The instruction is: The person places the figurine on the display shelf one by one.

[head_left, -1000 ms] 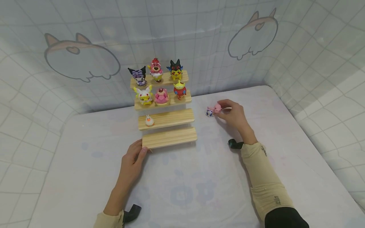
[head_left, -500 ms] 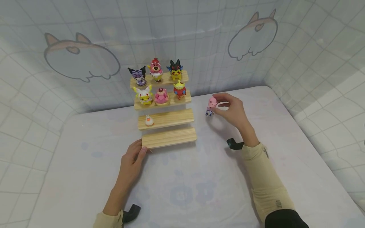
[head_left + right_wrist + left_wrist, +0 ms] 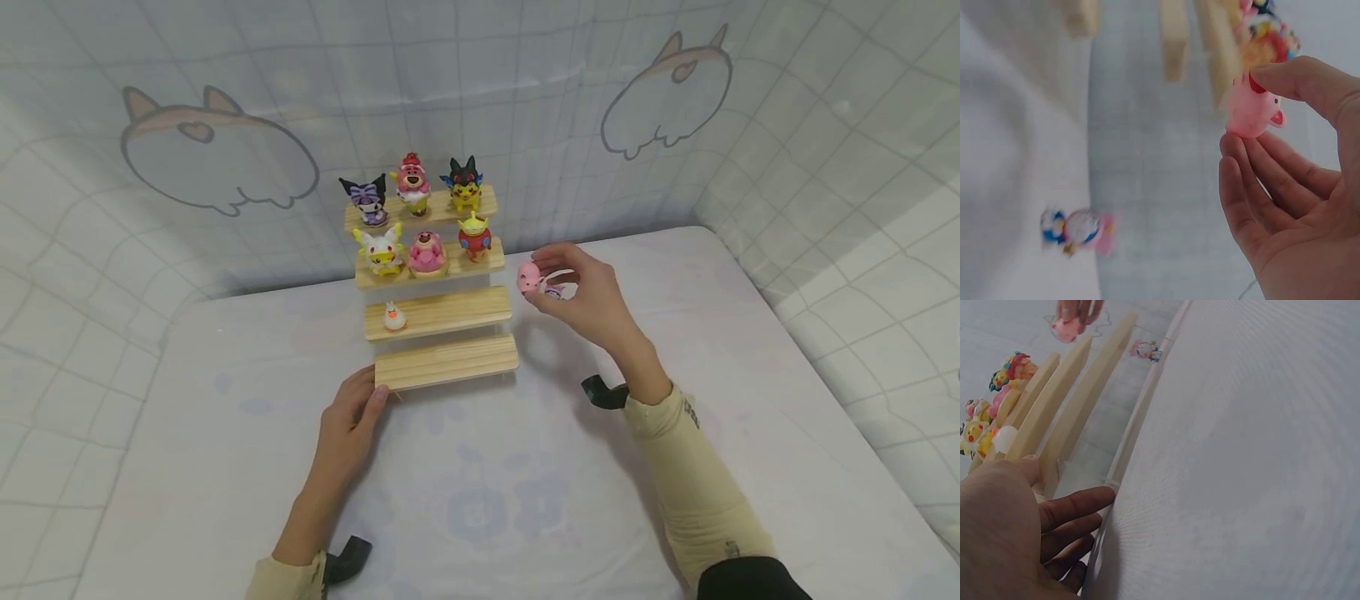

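Observation:
A tiered wooden display shelf (image 3: 450, 362) with clear side supports stands left of centre. My left hand (image 3: 347, 421) holds its lowest step at the front left corner, thumb on the wood and fingers along the side. Off the shelf's right side, my right hand (image 3: 592, 304) pinches a pink pig figurine (image 3: 1250, 111) between thumb and fingertips, raised above the table. Partly behind the right hand in the head view, a small pink, white and blue figurine (image 3: 1079, 228) stands on the table. A white duck figurine (image 3: 393, 317) sits on the third step's left part.
Several figurines fill the two upper steps, among them a pink bear (image 3: 427, 254) and a red and yellow three-eyed figure (image 3: 474, 237). A tiled-pattern curtain (image 3: 555, 108) hangs behind the white table (image 3: 465, 533). Black wrist mounts (image 3: 603, 392) stick out from both wrists.
The right hand has lifted the pink pig away from beside the other small figurine and carried it left toward the shelf. My left hand has stayed at the shelf's corner.

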A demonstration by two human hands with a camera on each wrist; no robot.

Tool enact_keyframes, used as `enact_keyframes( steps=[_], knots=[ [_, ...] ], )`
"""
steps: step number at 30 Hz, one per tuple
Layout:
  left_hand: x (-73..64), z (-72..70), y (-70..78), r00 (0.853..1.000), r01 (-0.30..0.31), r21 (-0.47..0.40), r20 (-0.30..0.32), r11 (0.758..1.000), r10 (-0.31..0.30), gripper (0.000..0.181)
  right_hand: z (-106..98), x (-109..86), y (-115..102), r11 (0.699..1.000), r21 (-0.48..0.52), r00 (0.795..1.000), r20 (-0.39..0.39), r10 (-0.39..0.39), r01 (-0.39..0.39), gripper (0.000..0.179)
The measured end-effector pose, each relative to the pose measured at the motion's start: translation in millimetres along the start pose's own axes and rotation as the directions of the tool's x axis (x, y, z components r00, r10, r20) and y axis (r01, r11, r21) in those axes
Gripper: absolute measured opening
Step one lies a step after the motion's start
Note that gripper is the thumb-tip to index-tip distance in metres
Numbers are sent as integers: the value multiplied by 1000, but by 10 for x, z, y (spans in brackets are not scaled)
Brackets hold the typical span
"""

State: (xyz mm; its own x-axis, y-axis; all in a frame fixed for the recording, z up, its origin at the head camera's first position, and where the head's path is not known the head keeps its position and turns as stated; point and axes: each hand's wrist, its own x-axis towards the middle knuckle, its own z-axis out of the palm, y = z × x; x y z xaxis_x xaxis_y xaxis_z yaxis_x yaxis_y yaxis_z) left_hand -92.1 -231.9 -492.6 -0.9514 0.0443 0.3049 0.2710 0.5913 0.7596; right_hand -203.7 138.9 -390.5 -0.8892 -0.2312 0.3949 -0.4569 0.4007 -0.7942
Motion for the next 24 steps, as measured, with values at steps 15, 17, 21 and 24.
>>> enact_keyframes(
  steps=[15, 17, 21, 24],
  knots=[
    [8, 3, 1, 1000, 4, 15, 0, 1000, -4, 24, 359, -59, -295, 992, -34, 988, 107, -113, 118, 41],
    [8, 3, -2, 1000, 5, 17, -2, 1000, -5, 24, 414, -57, -307, 991, -26, 985, 112, -128, 132, 43],
    [9, 6, -8, 1000, 7, 18, -6, 1000, -7, 24, 525, -49, -337, 990, -28, 983, 127, -131, 135, 43],
    [9, 11, -12, 1000, 8, 17, -6, 1000, -8, 24, 598, -43, -363, 991, -41, 982, 146, -120, 127, 43]
  ],
)
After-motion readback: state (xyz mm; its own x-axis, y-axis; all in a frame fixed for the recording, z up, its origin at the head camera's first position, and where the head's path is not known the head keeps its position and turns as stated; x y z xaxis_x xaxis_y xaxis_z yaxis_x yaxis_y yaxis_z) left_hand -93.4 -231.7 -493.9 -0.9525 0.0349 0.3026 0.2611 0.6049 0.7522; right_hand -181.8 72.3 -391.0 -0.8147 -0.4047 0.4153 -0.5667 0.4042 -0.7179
